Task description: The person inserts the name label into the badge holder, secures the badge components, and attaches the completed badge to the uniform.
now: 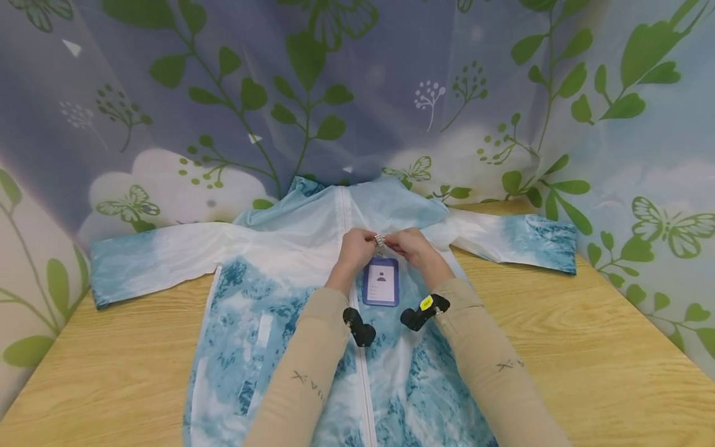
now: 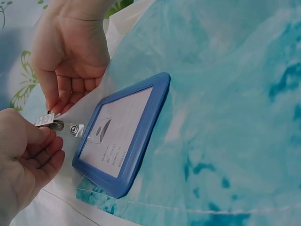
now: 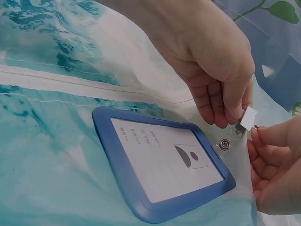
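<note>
A blue-framed badge holder point(image 1: 381, 282) with a white card in it lies on the chest of a blue-and-white zip jacket point(image 1: 279, 261), to the right of the zipper. A clear snap strap point(image 3: 225, 144) joins the holder to a small metal clip point(image 1: 380, 240). My left hand point(image 1: 357, 248) pinches the clip between thumb and fingers from the left. From the right, my right hand point(image 1: 410, 244) pinches the clip's other end with thumb and forefinger, its remaining fingers curled close to the jacket fabric. Whether the clip's jaws grip any cloth cannot be made out.
The jacket lies spread on a wooden table point(image 1: 586, 347), sleeves point(image 1: 162, 254) stretched out to both sides. A leaf-and-butterfly printed curtain point(image 1: 363, 99) hangs behind and along the sides. Black wrist cameras point(image 1: 360, 327) sit on both forearms, over the jacket.
</note>
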### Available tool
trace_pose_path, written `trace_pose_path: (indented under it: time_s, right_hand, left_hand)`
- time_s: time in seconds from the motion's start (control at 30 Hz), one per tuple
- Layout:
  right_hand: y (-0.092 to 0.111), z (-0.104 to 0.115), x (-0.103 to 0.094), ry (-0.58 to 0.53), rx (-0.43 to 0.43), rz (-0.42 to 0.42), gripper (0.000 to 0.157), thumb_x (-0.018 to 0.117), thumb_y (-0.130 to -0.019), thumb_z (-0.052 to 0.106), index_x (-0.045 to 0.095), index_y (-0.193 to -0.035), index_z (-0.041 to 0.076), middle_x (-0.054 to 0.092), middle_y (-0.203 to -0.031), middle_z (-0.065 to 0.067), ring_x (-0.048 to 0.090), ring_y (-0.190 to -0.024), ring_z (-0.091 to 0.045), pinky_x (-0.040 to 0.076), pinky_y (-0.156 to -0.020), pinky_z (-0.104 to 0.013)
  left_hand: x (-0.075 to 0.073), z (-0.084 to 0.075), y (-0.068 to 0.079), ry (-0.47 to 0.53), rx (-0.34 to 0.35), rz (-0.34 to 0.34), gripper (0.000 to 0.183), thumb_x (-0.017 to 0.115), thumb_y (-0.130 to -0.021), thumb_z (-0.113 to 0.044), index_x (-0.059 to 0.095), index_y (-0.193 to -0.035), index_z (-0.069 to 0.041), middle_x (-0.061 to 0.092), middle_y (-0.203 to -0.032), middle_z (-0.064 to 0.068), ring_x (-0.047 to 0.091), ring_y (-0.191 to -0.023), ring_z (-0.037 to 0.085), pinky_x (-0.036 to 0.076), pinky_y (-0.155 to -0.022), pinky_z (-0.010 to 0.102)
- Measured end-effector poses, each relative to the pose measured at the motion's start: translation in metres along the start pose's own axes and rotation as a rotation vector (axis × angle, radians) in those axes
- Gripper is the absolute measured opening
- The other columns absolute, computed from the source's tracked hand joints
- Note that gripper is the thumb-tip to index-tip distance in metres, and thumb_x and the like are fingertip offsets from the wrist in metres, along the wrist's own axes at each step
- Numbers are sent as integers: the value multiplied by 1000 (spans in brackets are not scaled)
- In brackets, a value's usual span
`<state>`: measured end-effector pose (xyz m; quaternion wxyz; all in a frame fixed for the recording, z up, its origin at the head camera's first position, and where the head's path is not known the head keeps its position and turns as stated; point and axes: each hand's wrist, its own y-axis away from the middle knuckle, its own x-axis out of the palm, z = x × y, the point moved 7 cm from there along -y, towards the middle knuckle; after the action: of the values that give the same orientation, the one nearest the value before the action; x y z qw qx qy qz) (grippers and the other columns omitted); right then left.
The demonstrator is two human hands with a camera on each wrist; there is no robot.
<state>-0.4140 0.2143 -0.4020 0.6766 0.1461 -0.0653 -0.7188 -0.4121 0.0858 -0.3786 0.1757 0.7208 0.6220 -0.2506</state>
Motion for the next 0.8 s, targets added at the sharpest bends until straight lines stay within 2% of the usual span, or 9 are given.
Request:
trace_pose_path:
  time_s: [0.2,0.5,0.67,0.8]
  right_hand:
    - [-1,-1,0,-13,23,-6,29,53,-94,9,59,-117,-7,62,-91,-4,61,-83,-12,47,-84,-26]
    - [-3,0,-4,-18,55,-63,27,59,-90,8,63,-112,-6,62,-75,0,58,-64,-8,47,-62,-17]
    - [-2,3,-3,30,54,-115,24,61,-88,5,62,-109,-8,59,-76,-3,56,-62,-9,47,-60,-19]
    - [0,8,-2,88,28,-150,15,61,-88,4,63,-98,-6,54,-69,-4,50,-56,-11,42,-53,-21]
  left_hand:
    - [0,-1,0,-43,7,9,23,53,-91,-5,70,-105,-2,67,-95,10,56,-75,18,46,-65,27]
    - [1,0,-2,-40,6,3,24,52,-91,-5,69,-108,-2,67,-97,10,57,-73,17,45,-60,25]
    - [3,0,-2,-42,0,12,25,52,-89,-3,69,-107,-1,67,-95,11,57,-72,18,44,-59,25]
    - [2,-1,0,-53,13,10,25,51,-88,-2,70,-105,0,67,-91,11,55,-70,17,42,-57,24]
